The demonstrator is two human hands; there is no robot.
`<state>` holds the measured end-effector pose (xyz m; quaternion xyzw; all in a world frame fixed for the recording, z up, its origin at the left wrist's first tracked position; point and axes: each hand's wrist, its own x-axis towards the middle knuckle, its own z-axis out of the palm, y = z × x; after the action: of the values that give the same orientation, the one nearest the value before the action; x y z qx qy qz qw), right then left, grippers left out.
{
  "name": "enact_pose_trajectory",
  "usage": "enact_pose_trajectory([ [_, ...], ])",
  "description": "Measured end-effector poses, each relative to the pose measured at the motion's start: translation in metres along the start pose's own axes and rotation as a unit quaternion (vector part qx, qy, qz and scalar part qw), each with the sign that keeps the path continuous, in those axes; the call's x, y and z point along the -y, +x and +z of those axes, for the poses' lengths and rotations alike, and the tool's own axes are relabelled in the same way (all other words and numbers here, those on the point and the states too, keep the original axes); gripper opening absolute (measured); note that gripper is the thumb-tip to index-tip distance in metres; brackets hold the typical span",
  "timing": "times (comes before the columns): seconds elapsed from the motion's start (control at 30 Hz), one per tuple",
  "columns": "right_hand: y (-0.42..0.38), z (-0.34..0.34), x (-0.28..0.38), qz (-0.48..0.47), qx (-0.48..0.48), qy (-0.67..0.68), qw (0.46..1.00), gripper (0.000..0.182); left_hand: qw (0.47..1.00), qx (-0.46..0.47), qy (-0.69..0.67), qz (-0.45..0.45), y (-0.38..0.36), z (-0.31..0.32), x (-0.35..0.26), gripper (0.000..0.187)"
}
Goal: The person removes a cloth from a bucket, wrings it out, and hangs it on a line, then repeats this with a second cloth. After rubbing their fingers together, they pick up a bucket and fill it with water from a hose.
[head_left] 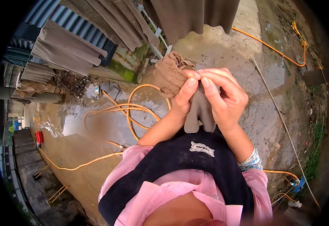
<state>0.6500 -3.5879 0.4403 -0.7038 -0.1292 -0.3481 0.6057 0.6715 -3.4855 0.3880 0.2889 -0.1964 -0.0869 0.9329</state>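
In front of my chest, my left hand (184, 92) and my right hand (224, 94) meet with thumbs and forefingers pinched together. Between them is a brown cloth glove (200, 113), its finger-like ends hanging below the pinch. A bunched, wrinkled part of the same brown cloth (170, 75) sticks out past my left hand, up and to the left. The fingers of both hands are closed on the fabric, and the exact spot they grip is covered by the fingertips.
An orange hose (130, 107) lies looped on the wet concrete floor (77, 147) at left. Brown fabric sheets (66, 49) hang at the upper left, with another sheet (190, 17) straight ahead. A long thin pole (281, 116) and a second orange hose (270, 47) lie at right.
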Motion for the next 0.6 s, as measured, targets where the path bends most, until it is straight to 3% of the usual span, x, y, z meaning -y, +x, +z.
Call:
enact_pose_trajectory([
  [0.27, -0.002, 0.004, -0.005, 0.019, -0.01, 0.037, 0.999, 0.007, 0.994, -0.011, 0.109, 0.015, -0.001, -0.011, 0.007, 0.018],
  [0.6, -0.003, 0.007, -0.009, 0.039, -0.025, 0.062, 0.997, 0.007, 0.993, -0.017, 0.12, 0.008, -0.002, -0.008, 0.009, 0.019],
])
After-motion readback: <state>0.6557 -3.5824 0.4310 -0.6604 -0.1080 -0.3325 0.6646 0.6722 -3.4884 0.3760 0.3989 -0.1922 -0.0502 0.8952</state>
